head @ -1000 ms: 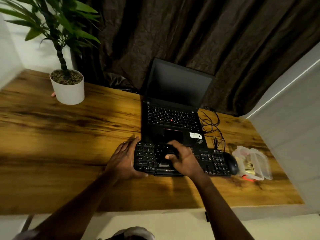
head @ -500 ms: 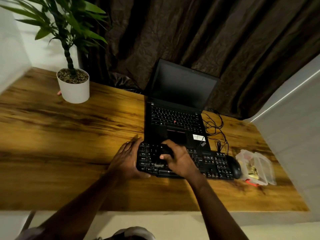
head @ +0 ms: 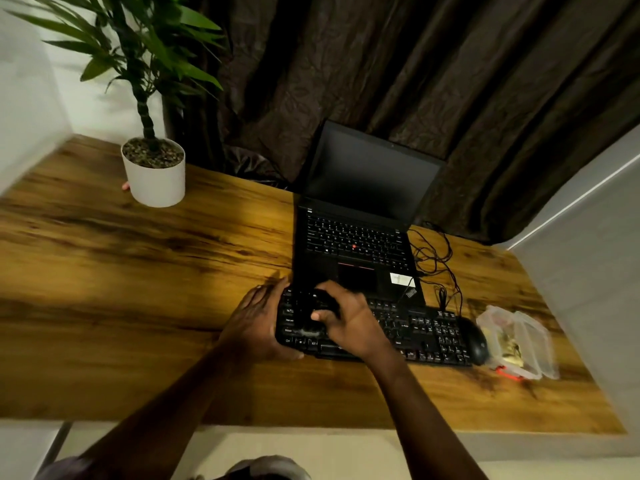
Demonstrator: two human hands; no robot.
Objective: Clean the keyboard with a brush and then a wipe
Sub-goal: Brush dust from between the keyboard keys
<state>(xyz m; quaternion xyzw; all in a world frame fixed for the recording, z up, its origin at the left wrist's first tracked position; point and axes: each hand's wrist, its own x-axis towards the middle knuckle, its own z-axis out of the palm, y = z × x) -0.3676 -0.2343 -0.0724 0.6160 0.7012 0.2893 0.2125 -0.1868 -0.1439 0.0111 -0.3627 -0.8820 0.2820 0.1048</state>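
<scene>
This looks like a home office corner. A wood-grain desk stands against a dark crumpled curtain and white walls. On it sit an open black laptop, a separate black keyboard with a mouse beside it, loose cables, and a green plant in a white pot at the back left corner.

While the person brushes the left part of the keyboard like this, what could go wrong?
1. The keyboard lies right against the open laptop, so loosened dust may land on its palm rest.
2. The mouse sits at the keyboard's right end; a shove could knock it into the plastic container.
3. Only the left hand steadies the keyboard while the right hand holds the brush.
</scene>
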